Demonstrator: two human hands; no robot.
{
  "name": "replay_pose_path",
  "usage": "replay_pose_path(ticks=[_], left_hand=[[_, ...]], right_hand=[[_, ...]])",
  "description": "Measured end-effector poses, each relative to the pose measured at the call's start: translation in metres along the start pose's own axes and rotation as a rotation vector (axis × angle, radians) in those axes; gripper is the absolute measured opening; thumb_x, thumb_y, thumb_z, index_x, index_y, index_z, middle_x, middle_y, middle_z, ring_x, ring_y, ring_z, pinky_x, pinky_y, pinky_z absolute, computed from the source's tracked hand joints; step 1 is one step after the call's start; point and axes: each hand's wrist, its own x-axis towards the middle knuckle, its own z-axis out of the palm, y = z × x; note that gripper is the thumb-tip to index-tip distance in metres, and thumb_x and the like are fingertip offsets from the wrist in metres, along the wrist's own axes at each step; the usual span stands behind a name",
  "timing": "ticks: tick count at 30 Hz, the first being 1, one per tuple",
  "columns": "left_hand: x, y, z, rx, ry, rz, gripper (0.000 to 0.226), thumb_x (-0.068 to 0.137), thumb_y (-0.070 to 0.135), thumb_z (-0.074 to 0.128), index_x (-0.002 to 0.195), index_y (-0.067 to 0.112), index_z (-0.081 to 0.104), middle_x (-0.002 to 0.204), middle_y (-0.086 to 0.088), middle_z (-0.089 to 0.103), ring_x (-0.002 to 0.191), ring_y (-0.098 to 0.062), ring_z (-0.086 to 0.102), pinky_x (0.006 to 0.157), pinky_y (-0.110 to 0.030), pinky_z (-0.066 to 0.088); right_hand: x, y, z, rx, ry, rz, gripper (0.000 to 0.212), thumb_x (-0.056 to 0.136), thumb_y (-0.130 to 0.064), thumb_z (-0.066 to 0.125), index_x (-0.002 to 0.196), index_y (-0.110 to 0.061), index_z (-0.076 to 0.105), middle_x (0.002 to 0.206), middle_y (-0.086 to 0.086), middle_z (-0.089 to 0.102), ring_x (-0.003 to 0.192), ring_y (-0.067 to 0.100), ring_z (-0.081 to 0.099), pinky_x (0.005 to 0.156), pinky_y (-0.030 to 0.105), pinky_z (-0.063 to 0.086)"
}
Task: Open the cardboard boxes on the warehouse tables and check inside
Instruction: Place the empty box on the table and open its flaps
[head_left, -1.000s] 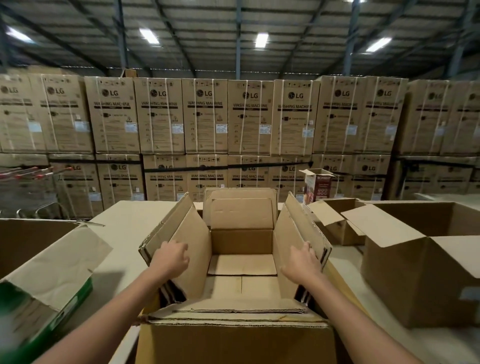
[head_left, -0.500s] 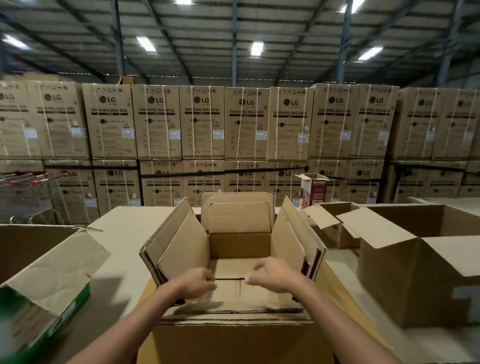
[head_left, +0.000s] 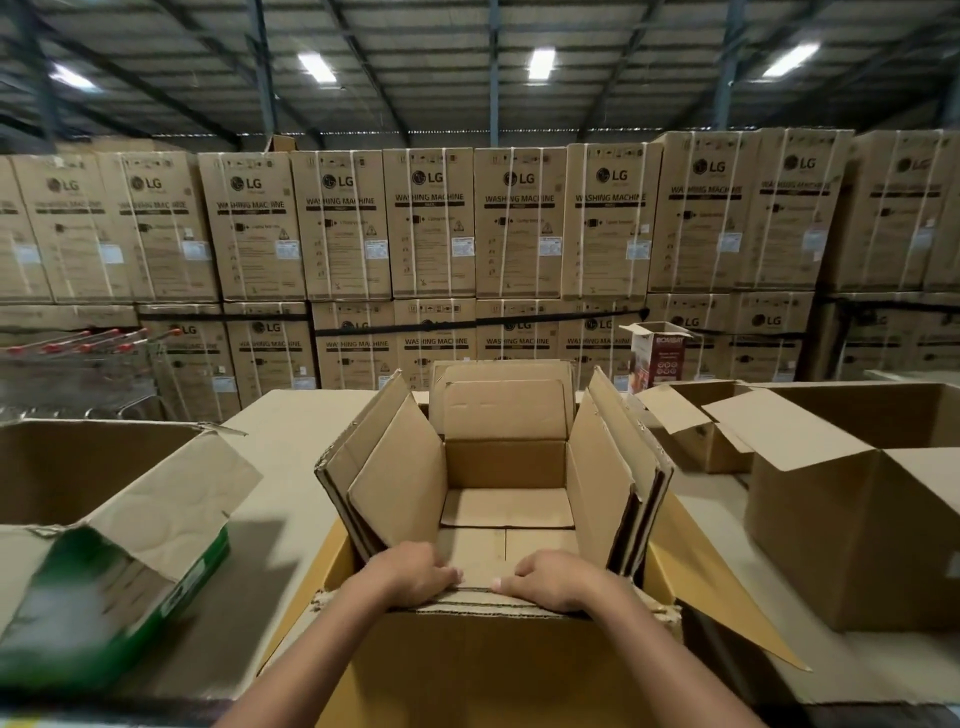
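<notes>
Pulling back from the middle since half a second ago, left hand and right hand now both curl over the near flap of the open brown cardboard box, centre of the pale desk. Its side flaps stand up; only bottom flaps show inside. Left of it sits a green-printed carton, right a bigger open brown box.

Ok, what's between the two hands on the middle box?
Only a short bare stretch of the near flap, seen in the head view; left hand and right hand grip its edge, apart.
</notes>
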Motion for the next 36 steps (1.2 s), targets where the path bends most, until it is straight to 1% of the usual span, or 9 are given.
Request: replay_pose_path(ticks=[3,5,8,10,14,20,23,29,36], left_hand=[[-0.028,0.0,0.006,0.003,0.231,-0.089,0.044,0.101,0.056,0.038,0.091,0.021,0.063,0.088,0.001,0.064,0.08,-0.017,0.061,0.064,-0.03,0.042],[-0.05,-0.001,0.017,-0.004,0.428,-0.07,0.043,0.102,0.056,0.032,0.088,0.028,0.062,0.081,0.009,0.063,0.074,-0.009,0.059,0.062,-0.028,0.044],[-0.073,-0.007,0.05,-0.091,0.717,0.054,0.054,0.099,0.059,0.024,0.108,0.035,0.071,0.111,0.016,0.07,0.107,-0.006,0.062,0.094,-0.033,0.044],[-0.086,-0.012,0.072,-0.138,0.716,0.061,0.062,0.097,0.062,0.018,0.134,0.036,0.059,0.141,0.015,0.055,0.136,-0.008,0.042,0.118,-0.037,0.023],[-0.105,-0.02,0.095,-0.15,0.673,0.077,0.064,0.097,0.061,0.016,0.153,0.035,0.034,0.163,0.009,0.023,0.153,-0.01,0.004,0.123,-0.033,-0.01],[-0.13,-0.042,0.103,-0.314,0.739,0.17,0.059,0.101,0.043,0.044,0.156,0.026,0.031,0.166,0.005,0.016,0.154,-0.01,0.003,0.124,-0.037,0.012],[-0.156,-0.062,0.104,-0.409,0.771,0.175,0.061,0.1,0.039,0.046,0.157,0.024,0.029,0.166,0.003,0.017,0.154,-0.01,0.009,0.124,-0.036,0.015],[-0.237,-0.138,0.108,-0.484,0.927,0.101,0.06,0.098,0.028,0.054,0.153,0.016,0.035,0.16,-0.003,0.034,0.15,-0.015,0.027,0.12,-0.045,0.031],[-0.355,-0.245,0.138,-0.451,1.054,-0.024,0.051,0.097,0.021,0.056,0.145,0.006,0.047,0.147,-0.002,0.047,0.14,-0.021,0.043,0.113,-0.046,0.038]], right_hand=[[-0.008,-0.002,0.002,0.009,0.088,-0.009,0.06,0.089,-0.072,0.045,0.114,-0.023,0.07,0.114,0.0,0.07,0.104,0.02,0.062,0.092,0.039,0.051],[-0.021,-0.008,0.007,0.049,0.148,-0.058,0.058,0.091,-0.069,0.044,0.125,-0.027,0.065,0.125,-0.002,0.067,0.112,0.019,0.061,0.096,0.04,0.05],[-0.046,-0.022,0.024,-0.004,0.321,-0.121,0.052,0.098,-0.062,0.036,0.133,-0.032,0.058,0.128,-0.008,0.065,0.115,0.016,0.059,0.097,0.039,0.046],[-0.06,-0.03,0.042,-0.094,0.543,-0.124,0.047,0.102,-0.057,0.029,0.123,-0.033,0.063,0.117,-0.011,0.067,0.105,0.012,0.058,0.094,0.037,0.044],[-0.066,-0.036,0.083,-0.053,0.782,-0.119,0.042,0.101,-0.051,0.034,0.12,-0.03,0.067,0.119,-0.009,0.067,0.112,0.014,0.058,0.101,0.042,0.035],[-0.084,-0.055,0.122,-0.024,0.842,-0.17,0.063,0.088,-0.047,0.063,0.143,-0.02,0.05,0.148,0.007,0.048,0.143,0.03,0.034,0.117,0.056,0.026],[-0.098,-0.083,0.137,0.231,0.824,-0.224,0.072,0.09,-0.042,0.064,0.153,-0.022,0.035,0.161,0.005,0.029,0.151,0.028,0.015,0.117,0.045,0.026],[-0.138,-0.172,0.202,0.539,0.783,-0.344,0.079,0.091,-0.034,0.067,0.156,-0.023,0.023,0.162,0.0,0.027,0.147,0.013,0.026,0.115,0.028,0.028],[-0.176,-0.268,0.286,0.677,0.686,-0.452,0.075,0.09,-0.04,0.06,0.155,-0.022,0.027,0.158,-0.001,0.035,0.144,0.017,0.035,0.107,0.051,0.044]])
